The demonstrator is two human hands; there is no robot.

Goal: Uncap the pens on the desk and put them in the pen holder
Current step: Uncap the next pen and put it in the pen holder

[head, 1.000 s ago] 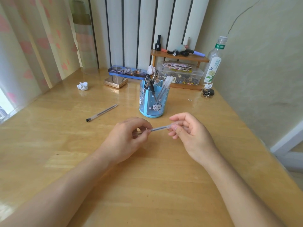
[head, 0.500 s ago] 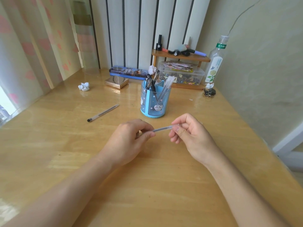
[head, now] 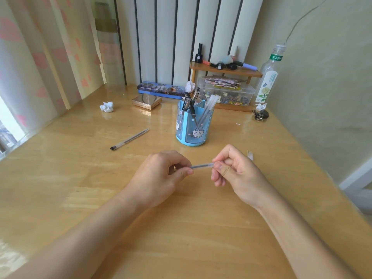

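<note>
A clear pen (head: 202, 165) is held level above the wooden desk (head: 80, 178), one end in each hand. My left hand (head: 161, 178) pinches its left end and my right hand (head: 235, 174) pinches its right end; both ends are hidden by fingers, so the cap cannot be seen. Just beyond the hands stands the blue pen holder (head: 192, 127) with a cat picture, holding several pens. A second clear pen (head: 129, 139) with a black tip lies on the desk to the left of the holder.
A small clear piece (head: 250, 155) lies right of my right hand. At the back are a blue tin case (head: 161, 90), a gold box (head: 147, 101), crumpled paper (head: 107, 107), a clear storage box (head: 225, 93) under a small shelf, and a bottle (head: 268, 77). A wall runs along the right.
Both hands still hold the pen in about the same place. The visible stretch of pen between them looks slightly longer than a second ago.
</note>
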